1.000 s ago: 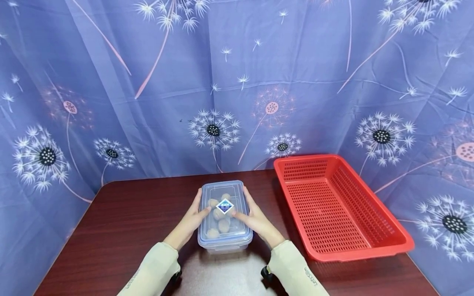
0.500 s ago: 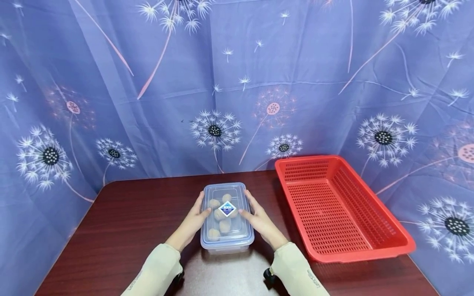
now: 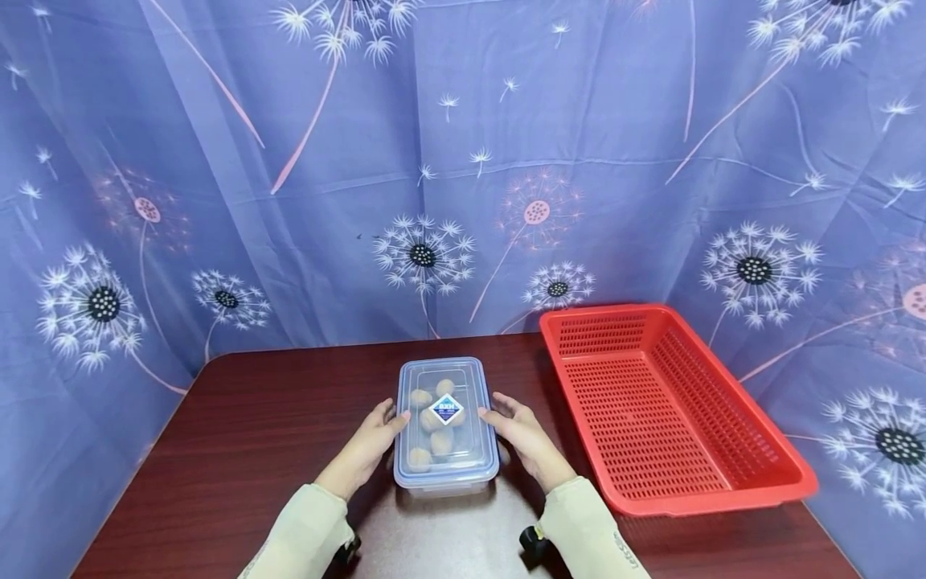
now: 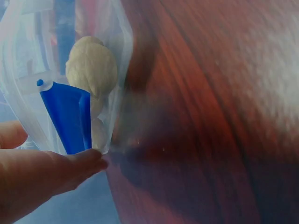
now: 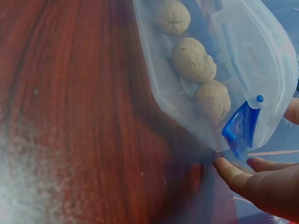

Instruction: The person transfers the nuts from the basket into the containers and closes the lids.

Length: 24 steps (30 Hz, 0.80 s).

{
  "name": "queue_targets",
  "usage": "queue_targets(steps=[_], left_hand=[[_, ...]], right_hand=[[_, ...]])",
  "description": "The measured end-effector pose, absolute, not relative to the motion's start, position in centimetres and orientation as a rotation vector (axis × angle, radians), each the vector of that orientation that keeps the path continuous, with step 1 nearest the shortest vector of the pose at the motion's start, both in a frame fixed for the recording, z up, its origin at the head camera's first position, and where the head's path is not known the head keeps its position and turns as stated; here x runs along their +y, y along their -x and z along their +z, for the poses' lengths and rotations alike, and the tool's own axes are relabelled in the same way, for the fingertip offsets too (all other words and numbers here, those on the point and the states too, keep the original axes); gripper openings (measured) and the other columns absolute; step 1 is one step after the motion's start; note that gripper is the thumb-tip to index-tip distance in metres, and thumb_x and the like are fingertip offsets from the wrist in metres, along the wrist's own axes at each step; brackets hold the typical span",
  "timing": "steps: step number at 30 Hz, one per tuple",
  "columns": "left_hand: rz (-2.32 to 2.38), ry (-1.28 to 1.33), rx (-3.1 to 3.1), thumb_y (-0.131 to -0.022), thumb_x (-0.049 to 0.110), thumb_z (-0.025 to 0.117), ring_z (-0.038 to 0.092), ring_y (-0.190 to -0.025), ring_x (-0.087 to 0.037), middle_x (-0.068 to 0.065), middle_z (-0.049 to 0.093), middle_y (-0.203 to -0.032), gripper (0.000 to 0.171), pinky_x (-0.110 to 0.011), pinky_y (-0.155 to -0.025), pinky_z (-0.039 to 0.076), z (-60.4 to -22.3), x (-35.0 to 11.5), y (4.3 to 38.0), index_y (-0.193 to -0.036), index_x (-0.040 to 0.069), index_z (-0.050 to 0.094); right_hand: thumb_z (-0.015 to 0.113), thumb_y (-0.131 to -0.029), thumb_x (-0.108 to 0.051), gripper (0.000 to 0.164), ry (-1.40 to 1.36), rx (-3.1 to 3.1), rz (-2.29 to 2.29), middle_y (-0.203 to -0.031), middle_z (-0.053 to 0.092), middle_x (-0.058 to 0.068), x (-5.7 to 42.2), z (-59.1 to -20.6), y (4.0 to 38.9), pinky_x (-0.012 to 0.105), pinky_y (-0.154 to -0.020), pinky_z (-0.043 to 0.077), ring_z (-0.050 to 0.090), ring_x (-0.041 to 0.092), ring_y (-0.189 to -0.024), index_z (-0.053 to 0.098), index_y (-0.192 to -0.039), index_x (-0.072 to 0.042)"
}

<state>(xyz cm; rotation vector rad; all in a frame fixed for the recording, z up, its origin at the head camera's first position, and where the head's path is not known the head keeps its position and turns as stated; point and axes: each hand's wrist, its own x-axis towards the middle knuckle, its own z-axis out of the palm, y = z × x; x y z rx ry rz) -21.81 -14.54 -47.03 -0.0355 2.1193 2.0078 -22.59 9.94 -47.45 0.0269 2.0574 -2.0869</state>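
Note:
A clear plastic food container (image 3: 470, 450) with a blue-edged lid and a diamond label sits on the dark table. Several walnuts (image 5: 194, 60) show through its walls, most plainly in the wrist views. Along its left side lies my left hand (image 3: 367, 444), thumb at the lid's edge and fingers fairly straight. In the left wrist view those fingers overlap a blue latch (image 4: 70, 114) that hangs down. At the right side my right hand (image 3: 530, 438) has its fingers spread off the wall, thumb tip near the lid's rim. Another blue latch (image 5: 243, 128) angles out above its fingertips.
A red perforated plastic basket (image 3: 651, 418) stands on the right of the table (image 3: 275, 418), beyond my right hand. Behind the table hangs a blue curtain (image 3: 325, 241) with a dandelion print, which also closes off both sides.
My thumbs have drawn back from over the lid to its edges, and the fingers have loosened and slid toward me. The right fingers have spread away from the container, which has barely shifted.

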Motion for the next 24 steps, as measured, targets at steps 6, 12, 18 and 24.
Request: queue_targets(steps=[6, 12, 18, 24], left_hand=[[2.039, 0.147, 2.081, -0.1, 0.012, 0.048, 0.047, -0.121, -0.037, -0.042, 0.036, -0.136, 0.068, -0.053, -0.11, 0.029, -47.2, -14.43, 21.69, -0.14, -0.023, 0.005], [1.978, 0.223, 2.174, -0.098, 0.017, 0.056, 0.059, -0.106, -0.03, -0.036, 0.051, -0.127, 0.066, -0.049, -0.101, 0.044, -47.08, -14.51, 21.86, -0.14, -0.02, 0.02], [1.886, 0.249, 2.379, -0.094, 0.015, 0.062, 0.064, -0.082, -0.018, -0.02, 0.066, -0.099, 0.048, -0.033, -0.077, 0.056, -46.62, -14.29, 21.81, -0.127, -0.017, 0.049], [1.662, 0.159, 2.704, -0.092, 0.015, 0.064, 0.058, -0.084, -0.021, -0.016, 0.057, -0.091, 0.044, -0.033, -0.076, 0.052, -46.4, -13.94, 21.31, -0.121, -0.017, 0.056]], right_hand=[[0.064, -0.09, -0.017, 0.07, -0.071, 2.032, -2.064, -0.14, 0.038, 0.036, 10.07, -47.53, 22.72, 0.054, -0.105, 0.037, 0.042, 0.041, -0.129, 0.028, -0.141, 0.016], [0.067, -0.089, -0.018, 0.07, -0.129, 2.115, -2.009, -0.134, 0.046, 0.035, 10.2, -47.13, 22.89, 0.049, -0.099, 0.044, 0.053, 0.036, -0.118, 0.032, -0.138, 0.017], [0.068, -0.088, -0.019, 0.068, -0.152, 2.147, -1.974, -0.125, 0.056, 0.031, 10.19, -46.75, 22.87, 0.045, -0.091, 0.052, 0.063, 0.031, -0.102, 0.036, -0.136, 0.017], [0.068, -0.088, -0.017, 0.064, -0.136, 2.163, -2.001, -0.119, 0.06, 0.027, 10.03, -46.89, 22.63, 0.04, -0.085, 0.055, 0.065, 0.025, -0.094, 0.039, -0.134, 0.016]])
